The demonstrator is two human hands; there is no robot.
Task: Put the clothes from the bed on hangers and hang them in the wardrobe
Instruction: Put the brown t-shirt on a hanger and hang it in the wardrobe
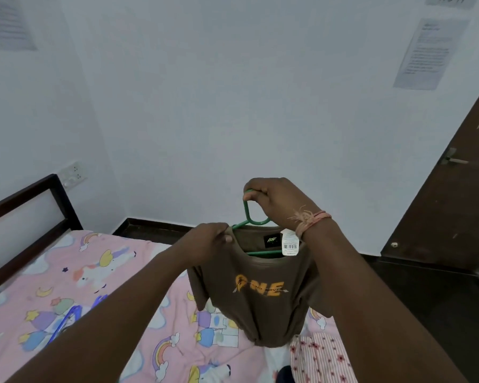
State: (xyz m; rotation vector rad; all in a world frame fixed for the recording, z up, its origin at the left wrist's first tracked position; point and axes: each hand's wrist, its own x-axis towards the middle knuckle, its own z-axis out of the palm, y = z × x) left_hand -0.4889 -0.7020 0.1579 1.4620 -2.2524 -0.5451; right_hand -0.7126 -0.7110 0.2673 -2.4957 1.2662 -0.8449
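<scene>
A brown T-shirt (256,297) with orange lettering hangs in the air above the foot of the bed (116,294), draped on a green plastic hanger (253,217) whose bar shows through the neck opening beside a white price tag (290,242). The right hand (277,201) has its fingers curled round the hanger's hook, carrying the weight; the left hand (209,240) pinches the shirt's shoulder seam at the hanger's end. The shoulder on that side looks only half seated, so letting go too soon could let the shirt slide off. A blue hanger (72,317) lies on the unicorn-print sheet, and a striped floral garment (320,357) waits near the bed's edge. No wardrobe is in sight.
</scene>
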